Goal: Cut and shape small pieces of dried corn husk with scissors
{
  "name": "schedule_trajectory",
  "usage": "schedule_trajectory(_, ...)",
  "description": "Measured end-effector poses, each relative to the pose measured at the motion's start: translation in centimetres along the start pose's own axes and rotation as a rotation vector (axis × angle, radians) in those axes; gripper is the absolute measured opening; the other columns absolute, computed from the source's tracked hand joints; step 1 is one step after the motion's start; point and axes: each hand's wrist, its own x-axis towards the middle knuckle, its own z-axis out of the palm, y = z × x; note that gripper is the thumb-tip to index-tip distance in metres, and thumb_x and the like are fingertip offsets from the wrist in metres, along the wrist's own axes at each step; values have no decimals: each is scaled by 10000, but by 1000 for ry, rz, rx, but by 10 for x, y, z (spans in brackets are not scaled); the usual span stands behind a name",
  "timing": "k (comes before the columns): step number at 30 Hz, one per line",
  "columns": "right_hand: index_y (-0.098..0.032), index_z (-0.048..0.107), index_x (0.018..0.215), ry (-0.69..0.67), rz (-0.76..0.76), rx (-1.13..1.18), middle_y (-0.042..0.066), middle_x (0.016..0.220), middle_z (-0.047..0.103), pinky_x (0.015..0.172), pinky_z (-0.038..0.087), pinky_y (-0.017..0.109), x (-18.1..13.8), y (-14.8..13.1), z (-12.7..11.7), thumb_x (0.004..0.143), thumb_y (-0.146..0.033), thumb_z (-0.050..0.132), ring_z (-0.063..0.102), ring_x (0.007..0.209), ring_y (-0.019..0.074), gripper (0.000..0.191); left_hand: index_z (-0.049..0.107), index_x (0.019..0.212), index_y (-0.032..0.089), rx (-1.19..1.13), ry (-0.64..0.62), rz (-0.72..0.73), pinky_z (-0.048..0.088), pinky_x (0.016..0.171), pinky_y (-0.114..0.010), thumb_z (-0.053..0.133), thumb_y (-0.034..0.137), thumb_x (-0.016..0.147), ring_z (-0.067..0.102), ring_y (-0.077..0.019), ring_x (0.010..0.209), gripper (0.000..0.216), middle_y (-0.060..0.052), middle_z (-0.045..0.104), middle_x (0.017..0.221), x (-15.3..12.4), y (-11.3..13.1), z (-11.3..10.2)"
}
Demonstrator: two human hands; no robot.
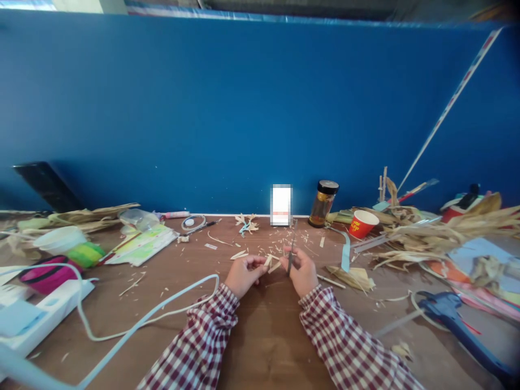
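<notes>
My left hand (pixel 242 273) is closed in a pinch on a small pale strip of dried husk (pixel 271 264), held just above the brown table (pixel 260 336). My right hand (pixel 303 271) is closed round a thin dark tool (pixel 291 254) that stands nearly upright, its lower part against the husk strip. What kind of tool it is I cannot make out. The two hands sit close together at the table's middle. Both sleeves are red-and-white check. Small husk scraps (pixel 284 241) lie scattered just beyond the hands.
A blue wall panel (pixel 244 119) closes the back. Left: a white power strip (pixel 36 317) with its cable (pixel 154 317), green and pink rolls, papers. Right: a jar (pixel 323 203), a red paper cup (pixel 363 223), piles of dried husk (pixel 430 233), a blue glue gun (pixel 450 319).
</notes>
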Motion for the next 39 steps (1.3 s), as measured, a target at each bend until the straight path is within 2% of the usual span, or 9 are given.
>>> schedule_trajectory(4, -142, 589, 982, -1, -111, -188, 38, 679, 646, 582, 481, 284, -1, 3, 1, 674, -282, 608, 602, 614, 180, 339, 634, 781, 145, -89, 43, -36, 379, 408, -183, 653, 310, 653, 501, -68, 412, 210, -2, 644, 618, 1, -2, -2)
schedule_trajectory(7, -149, 591, 1002, -26, -133, -238, 42, 690, 653, 585, 492, 295, -1, 7, 1, 701, -276, 574, 610, 615, 186, 327, 616, 736, 150, -154, 36, -65, 391, 417, -178, 650, 307, 658, 536, -76, 443, 179, -17, 666, 651, 1, -3, -1)
schedule_trajectory(13, -145, 589, 991, -43, -125, -244, 40, 681, 643, 593, 486, 300, -1, 7, 1, 702, -273, 569, 599, 612, 185, 318, 614, 742, 147, -205, 63, -126, 399, 420, -174, 659, 303, 648, 557, -82, 467, 187, -25, 674, 669, -2, 3, 0)
schedule_trajectory(17, -139, 579, 996, -53, -123, -211, 41, 692, 642, 584, 479, 290, -1, 6, 2, 706, -278, 566, 596, 618, 180, 322, 613, 744, 140, -178, 58, -109, 366, 380, -164, 652, 287, 653, 512, -60, 406, 178, -27, 677, 671, -1, 3, 1)
schedule_trajectory(22, -149, 583, 998, -129, -115, -220, 31, 676, 643, 571, 483, 290, -1, 9, 1, 703, -288, 581, 600, 619, 185, 326, 630, 750, 134, -158, 62, -78, 374, 388, -166, 664, 292, 644, 514, -61, 406, 193, -13, 661, 629, 1, 0, 1)
schedule_trajectory(25, -165, 588, 1013, -98, -128, -247, 41, 728, 657, 608, 496, 307, 0, 12, 0, 708, -296, 582, 613, 656, 195, 332, 636, 752, 137, -170, 84, -103, 393, 410, -169, 675, 308, 637, 539, -77, 436, 209, -2, 641, 574, 0, 1, 1)
schedule_trajectory(31, -180, 582, 1030, -61, -179, -296, 42, 789, 654, 676, 494, 321, 1, 12, -1, 711, -268, 567, 616, 700, 190, 331, 629, 796, 136, -259, 106, -126, 386, 388, -159, 687, 364, 621, 535, -65, 432, 293, -36, 678, 685, -2, 3, -1)
schedule_trajectory(35, -176, 574, 1029, -32, -182, -265, 28, 728, 626, 632, 485, 298, -1, 7, 0, 722, -302, 573, 591, 657, 179, 331, 634, 752, 131, -286, 166, -126, 357, 359, -149, 710, 385, 587, 503, -56, 395, 312, -6, 632, 579, 0, 2, -1)
schedule_trajectory(39, -170, 564, 1023, -121, -172, -201, 26, 720, 613, 600, 471, 277, -6, 4, 3, 730, -315, 578, 572, 641, 168, 328, 624, 738, 135, -396, 233, -174, 370, 375, -143, 749, 360, 536, 528, -67, 424, 327, 32, 573, 507, 0, 6, -1)
